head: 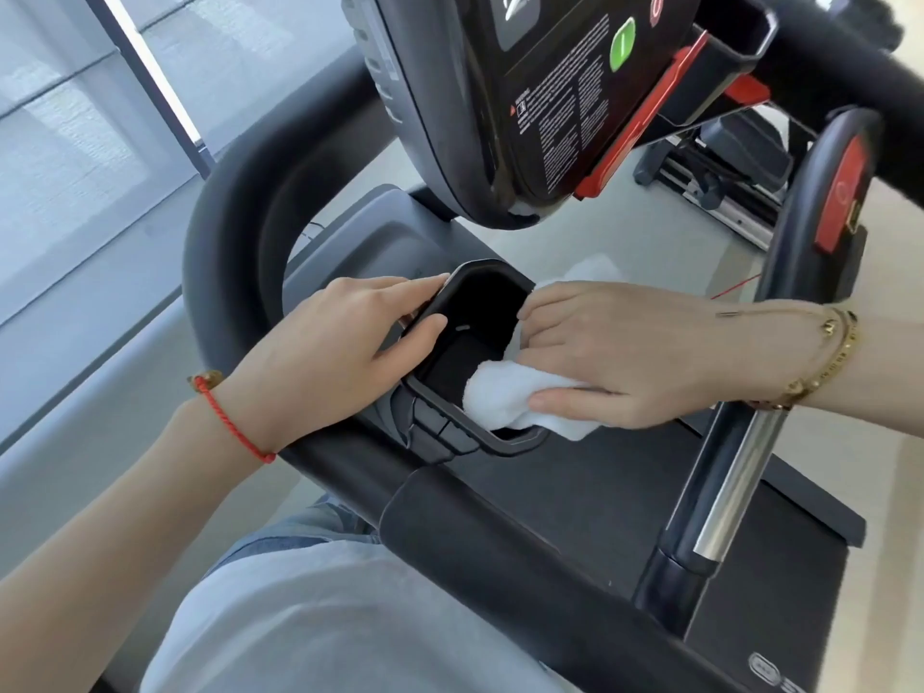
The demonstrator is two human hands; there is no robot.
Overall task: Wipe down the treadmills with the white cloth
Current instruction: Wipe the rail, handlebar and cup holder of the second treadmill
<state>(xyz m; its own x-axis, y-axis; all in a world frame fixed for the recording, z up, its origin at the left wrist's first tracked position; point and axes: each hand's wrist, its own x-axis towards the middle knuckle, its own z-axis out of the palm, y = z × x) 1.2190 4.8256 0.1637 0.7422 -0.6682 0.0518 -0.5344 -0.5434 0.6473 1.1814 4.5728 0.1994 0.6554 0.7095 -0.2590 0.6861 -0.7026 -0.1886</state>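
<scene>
A black treadmill fills the view, its console tilted at the top. Below the console sits a black cup-holder pocket set into the grey side tray. My left hand rests on the pocket's left rim, with the thumb and forefinger on its edge. My right hand is shut on the white cloth, pressing it against the pocket's right and near wall. Part of the cloth sticks out beyond my right hand on the far side.
A curved black handrail loops around the left of the tray and runs under my left wrist. A chrome and black upright stands at the right. The dark running belt lies below. A window wall is at the left.
</scene>
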